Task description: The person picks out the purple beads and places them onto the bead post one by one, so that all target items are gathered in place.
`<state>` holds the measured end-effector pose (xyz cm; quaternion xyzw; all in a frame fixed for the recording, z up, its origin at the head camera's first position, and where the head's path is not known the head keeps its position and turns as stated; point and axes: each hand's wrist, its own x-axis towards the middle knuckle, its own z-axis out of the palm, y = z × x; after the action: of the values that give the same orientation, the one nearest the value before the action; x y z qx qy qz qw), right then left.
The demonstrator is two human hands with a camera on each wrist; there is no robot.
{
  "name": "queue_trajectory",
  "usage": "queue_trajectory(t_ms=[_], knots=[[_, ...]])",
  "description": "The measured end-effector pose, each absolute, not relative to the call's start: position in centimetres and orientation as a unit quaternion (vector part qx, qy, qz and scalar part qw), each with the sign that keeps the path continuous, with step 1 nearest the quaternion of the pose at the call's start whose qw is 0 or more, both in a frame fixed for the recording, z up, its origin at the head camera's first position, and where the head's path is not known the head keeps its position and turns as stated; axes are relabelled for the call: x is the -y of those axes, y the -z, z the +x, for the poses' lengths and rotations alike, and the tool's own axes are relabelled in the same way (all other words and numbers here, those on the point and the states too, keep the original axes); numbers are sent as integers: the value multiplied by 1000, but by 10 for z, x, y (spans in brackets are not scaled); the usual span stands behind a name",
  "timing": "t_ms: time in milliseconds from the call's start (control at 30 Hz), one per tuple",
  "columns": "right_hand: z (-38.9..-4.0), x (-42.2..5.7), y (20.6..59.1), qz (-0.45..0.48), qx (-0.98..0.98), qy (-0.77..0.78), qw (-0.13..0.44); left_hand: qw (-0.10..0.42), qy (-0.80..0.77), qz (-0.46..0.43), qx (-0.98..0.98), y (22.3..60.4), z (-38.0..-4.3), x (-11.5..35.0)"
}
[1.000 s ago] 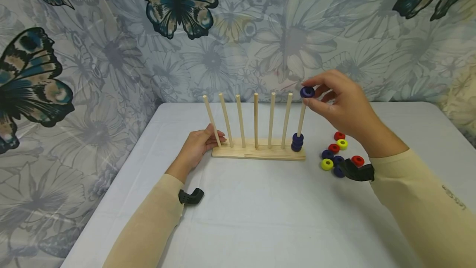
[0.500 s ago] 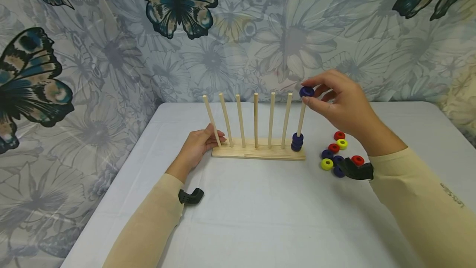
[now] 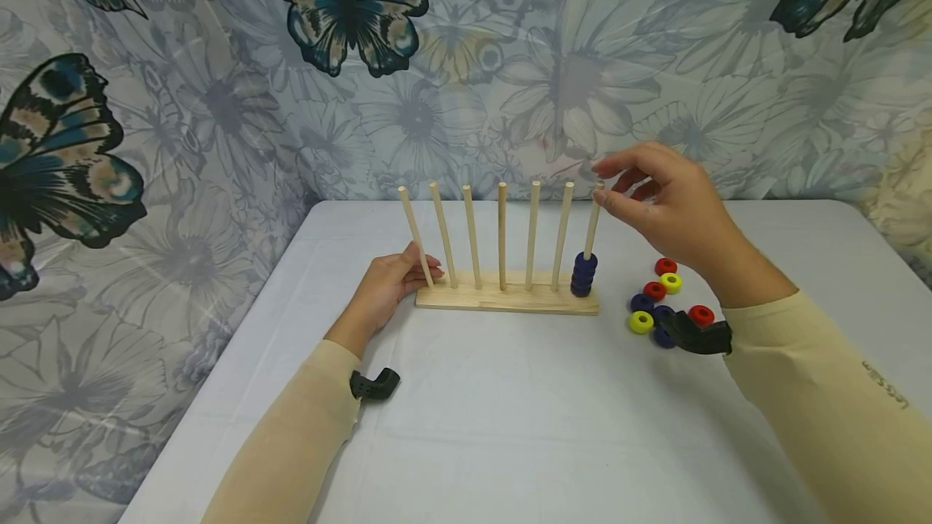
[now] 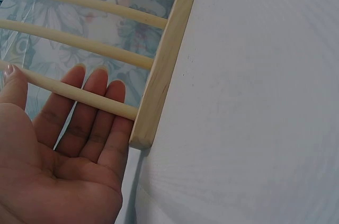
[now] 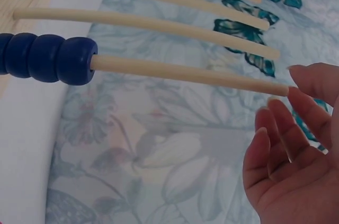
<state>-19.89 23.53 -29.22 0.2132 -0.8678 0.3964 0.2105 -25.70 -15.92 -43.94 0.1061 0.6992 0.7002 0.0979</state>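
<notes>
A wooden peg stand (image 3: 506, 304) with several upright pegs rests on the white table. Several dark blue rings (image 3: 582, 275) are stacked at the foot of its rightmost peg; they show closely as blue beads (image 5: 77, 61) in the right wrist view. My right hand (image 3: 666, 204) is at the top of that peg, fingers loosely spread and holding nothing. My left hand (image 3: 382, 289) holds the stand's leftmost peg (image 4: 79, 95), thumb on one side and fingers behind it.
Loose red (image 3: 701, 315), yellow (image 3: 641, 323) and blue (image 3: 641, 302) rings lie right of the stand, some partly hidden by the black wrist camera mount (image 3: 695, 335). A butterfly-patterned cloth (image 3: 466, 87) hangs behind the table (image 3: 495, 427).
The blue ring from my right fingertips has dropped down the rightmost peg onto the stack. My right fingers have let go. My left hand has stayed in place.
</notes>
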Motion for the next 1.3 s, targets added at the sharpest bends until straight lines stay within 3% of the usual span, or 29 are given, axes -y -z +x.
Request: queue_trajectory(t_ms=[633,1300], knots=[[-192,-242,296,217,856,-418,211,97,-701,108,-699,439,-257,159],[-176,-269,313,170,846,-486,139,96,-702,113,-696,441,-257,160]])
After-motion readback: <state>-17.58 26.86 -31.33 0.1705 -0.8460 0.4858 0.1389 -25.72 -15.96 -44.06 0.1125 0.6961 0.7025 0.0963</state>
